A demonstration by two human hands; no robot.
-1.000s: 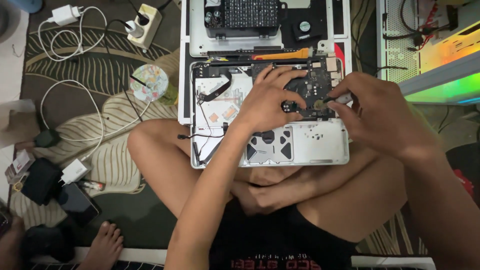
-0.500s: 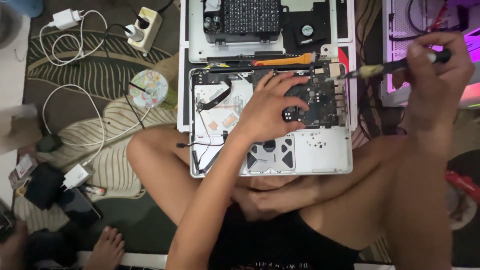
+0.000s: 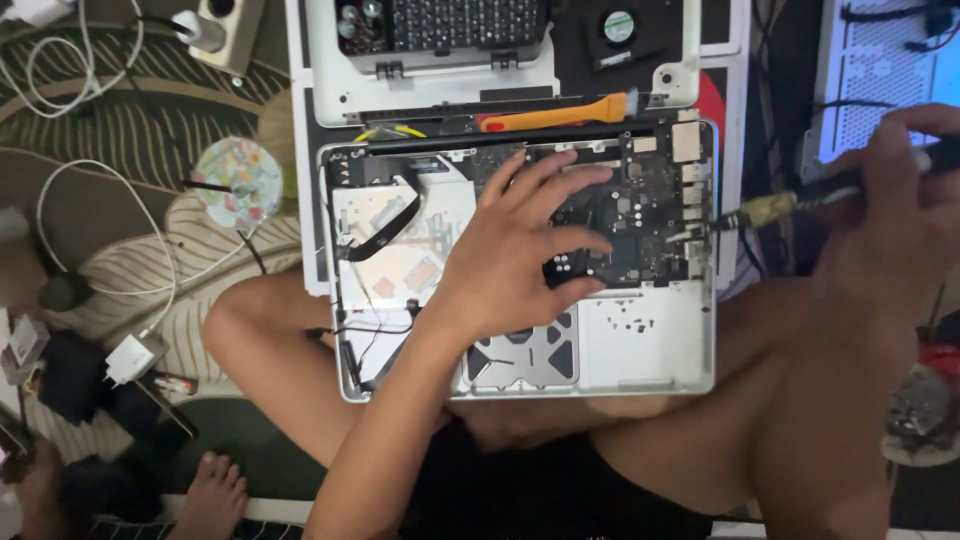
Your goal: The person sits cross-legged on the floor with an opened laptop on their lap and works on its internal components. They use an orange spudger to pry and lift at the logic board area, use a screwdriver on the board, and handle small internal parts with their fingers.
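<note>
An opened silver laptop chassis lies on my lap, its dark circuit board exposed at the upper right. My left hand rests flat on the board, fingers spread, holding nothing. My right hand is off the laptop's right edge, closed around a screwdriver whose tip points left at the board's right side. An orange pry tool lies along the hinge edge above the board.
A removed laptop lid with keyboard and a small fan lie at the top. White cables and a charger sprawl on the patterned mat at left, beside a disc. A lit computer case stands at right.
My right hand lifted off the board and swung out to the right with the screwdriver, then lowered its tip toward the laptop's right edge. The view has drawn nearer. My left hand stayed on the board.
</note>
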